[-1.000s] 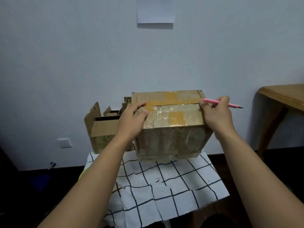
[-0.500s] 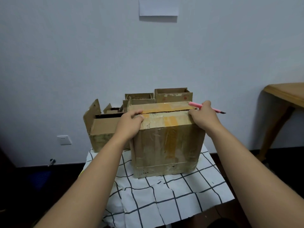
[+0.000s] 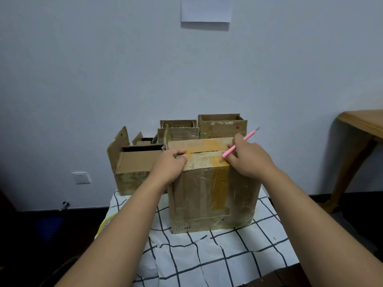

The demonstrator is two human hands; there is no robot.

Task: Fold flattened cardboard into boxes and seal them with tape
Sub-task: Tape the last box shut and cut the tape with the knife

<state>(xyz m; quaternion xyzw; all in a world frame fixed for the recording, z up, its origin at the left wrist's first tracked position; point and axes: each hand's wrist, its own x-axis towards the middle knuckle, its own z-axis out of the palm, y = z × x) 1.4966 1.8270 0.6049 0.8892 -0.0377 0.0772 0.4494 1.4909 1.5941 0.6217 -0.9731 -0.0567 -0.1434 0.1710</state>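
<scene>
1. While the tall brown cardboard box wrapped in clear and yellow tape (image 3: pixel 213 195) now stands on the white black-checked cloth (image 3: pixel 207 255), a second ago it was held tilted above it; the box has been set down at the centre of the cloth.
2. Left hand (image 3: pixel 170 164), at 9 o'clock of the box top, curls its fingers into the open seam between the flaps.
3. Right hand (image 3: pixel 246 160), at 3 o'clock, pinches a slim pink craft knife (image 3: pixel 240 145); the knife has swung from pointing sideways to pointing up and away.
4. Open brown cardboard boxes (image 3: pixel 221 125) stand from 9 to 12 o'clock behind the taped box.
5. Judgement: with the box settled and steadied, the split top seam seems ready for working; it is not yet sealed.
</scene>
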